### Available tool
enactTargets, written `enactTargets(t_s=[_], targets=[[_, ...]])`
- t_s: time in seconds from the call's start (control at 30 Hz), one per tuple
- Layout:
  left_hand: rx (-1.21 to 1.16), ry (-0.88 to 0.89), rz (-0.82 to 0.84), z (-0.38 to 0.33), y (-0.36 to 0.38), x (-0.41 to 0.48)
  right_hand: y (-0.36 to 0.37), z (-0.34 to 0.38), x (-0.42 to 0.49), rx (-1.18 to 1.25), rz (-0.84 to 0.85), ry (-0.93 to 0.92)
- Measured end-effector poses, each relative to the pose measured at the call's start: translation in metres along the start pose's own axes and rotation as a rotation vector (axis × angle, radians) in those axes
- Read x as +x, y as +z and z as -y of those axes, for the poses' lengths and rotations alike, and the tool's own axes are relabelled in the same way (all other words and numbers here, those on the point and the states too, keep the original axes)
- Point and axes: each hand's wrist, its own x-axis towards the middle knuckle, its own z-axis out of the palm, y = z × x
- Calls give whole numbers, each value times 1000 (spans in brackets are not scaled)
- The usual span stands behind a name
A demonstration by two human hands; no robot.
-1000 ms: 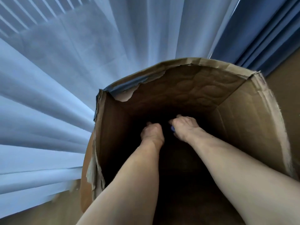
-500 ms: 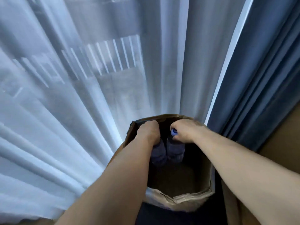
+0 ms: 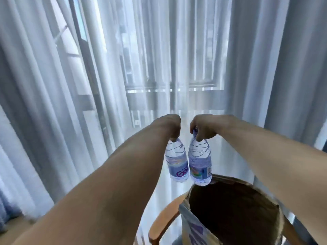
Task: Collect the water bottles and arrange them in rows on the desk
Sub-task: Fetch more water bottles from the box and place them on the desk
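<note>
We hold two clear plastic water bottles in the air, one in each hand, in front of the sheer white curtains (image 3: 74,89). Our left grip (image 3: 171,126) is curled down over the top of the left water bottle (image 3: 177,161), and the fingers hide its cap completely. Our right grip (image 3: 203,129) pinches the neck of the right water bottle (image 3: 200,163), and a bit of the blue cap (image 3: 194,132) shows between the fingers.

Both bottles hang upright, necks up, just beside each other at about the same height. We cannot tell whether their sides touch. Each has a pale blue label low on its body. The left one bears purple lettering and the right one a coloured patch and a barcode.

Below them stands an open cardboard box (image 3: 192,225), dark inside, with blue print on its near wall. In our view the base of the right bottle overlaps the box's far rim, while the left bottle hangs just left of the box. A curved wooden chair arm (image 3: 164,218) shows at the box's left side. Behind the curtains a window frame (image 3: 200,85) shows through the fabric.
</note>
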Motion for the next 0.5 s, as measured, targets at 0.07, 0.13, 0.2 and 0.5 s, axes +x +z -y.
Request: enactTargets(t_s=[0.07, 0.13, 0.2, 0.5], targets=[[11, -75, 1, 34, -11, -17, -11, 35, 8, 8, -13, -71], [31, -154, 10, 69, -18, -34, -16, 74, 16, 22, -32, -137], [47, -226, 11, 107, -20, -53, -20, 117, 22, 27, -34, -208], [60, -508, 153, 304, 3, -150, -22, 337, 36, -63, -34, -525]])
